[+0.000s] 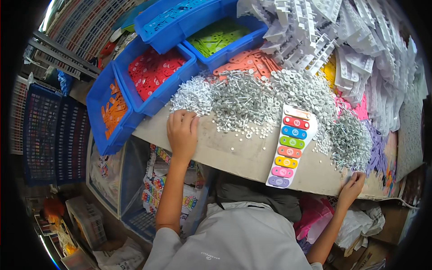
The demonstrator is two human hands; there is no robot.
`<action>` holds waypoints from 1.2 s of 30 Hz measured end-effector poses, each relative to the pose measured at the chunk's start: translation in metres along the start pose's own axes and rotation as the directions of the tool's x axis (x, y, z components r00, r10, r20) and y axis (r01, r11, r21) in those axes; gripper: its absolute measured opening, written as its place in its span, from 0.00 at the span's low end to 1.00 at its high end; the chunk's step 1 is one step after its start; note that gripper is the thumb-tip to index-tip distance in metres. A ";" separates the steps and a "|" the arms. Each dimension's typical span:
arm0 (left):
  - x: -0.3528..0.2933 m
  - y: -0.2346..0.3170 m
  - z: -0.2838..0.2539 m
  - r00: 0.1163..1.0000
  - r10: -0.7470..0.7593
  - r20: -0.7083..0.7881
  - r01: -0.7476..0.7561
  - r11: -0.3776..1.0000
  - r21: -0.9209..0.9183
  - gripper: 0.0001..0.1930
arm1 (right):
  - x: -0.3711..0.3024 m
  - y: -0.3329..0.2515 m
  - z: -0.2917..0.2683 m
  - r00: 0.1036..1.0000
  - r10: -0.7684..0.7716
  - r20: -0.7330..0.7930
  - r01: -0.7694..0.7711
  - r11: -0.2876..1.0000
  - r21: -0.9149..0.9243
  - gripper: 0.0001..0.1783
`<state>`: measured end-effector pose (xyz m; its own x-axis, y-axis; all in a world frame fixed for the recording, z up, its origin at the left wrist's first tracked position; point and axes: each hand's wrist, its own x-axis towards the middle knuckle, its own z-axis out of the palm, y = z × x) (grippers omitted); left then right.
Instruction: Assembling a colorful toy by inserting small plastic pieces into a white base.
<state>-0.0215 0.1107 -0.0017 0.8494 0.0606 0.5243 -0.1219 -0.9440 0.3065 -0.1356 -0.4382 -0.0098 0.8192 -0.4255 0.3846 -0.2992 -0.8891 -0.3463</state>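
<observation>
A toy xylophone (289, 152) with a white base and several coloured bars lies on the table, its narrow end over the front edge. My left hand (182, 132) rests at the near edge of a heap of small white pins (192, 95), fingers curled together; what they hold, if anything, is hidden. At the table's right front edge, my right hand (352, 190) has its fingertips pinched beside a heap of metal screws (353, 139); I cannot make out anything between them. Another heap of screws (236, 96) and a heap of white washers (301, 90) lie behind the xylophone.
Blue bins hold orange (114, 110), red (155, 72), green (218, 38) and blue bars (173, 20). White plastic bases (355, 45) are piled at the back right, purple bars (378, 148) below them. A crate of printed sheets (153, 189) stands under the table's left side.
</observation>
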 end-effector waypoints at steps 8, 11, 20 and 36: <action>0.006 0.075 -0.012 0.878 -0.345 0.332 0.470 0.486 -0.737 0.03 | 0.000 -0.138 0.007 0.920 -0.035 0.390 -0.329 0.468 0.820 0.04; 0.010 0.105 0.000 0.820 -0.124 0.559 0.570 0.282 -0.772 0.06 | 0.015 -0.182 0.019 0.845 -0.117 0.521 -0.445 0.387 0.808 0.05; 0.021 0.143 0.065 0.585 0.178 0.791 0.809 -0.068 -0.583 0.09 | 0.033 -0.200 0.051 0.778 -0.120 0.616 -0.536 0.384 0.752 0.06; 0.040 0.151 0.073 0.555 0.210 0.805 0.793 0.159 -0.588 0.19 | 0.060 -0.186 0.061 0.796 -0.092 0.598 -0.314 0.781 0.539 0.22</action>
<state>0.0311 -0.0534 0.0079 0.8591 -0.4255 -0.2842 0.3521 0.0885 0.9318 -0.0009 -0.2879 0.0256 0.9724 -0.1557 -0.1735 -0.2274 -0.4702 -0.8527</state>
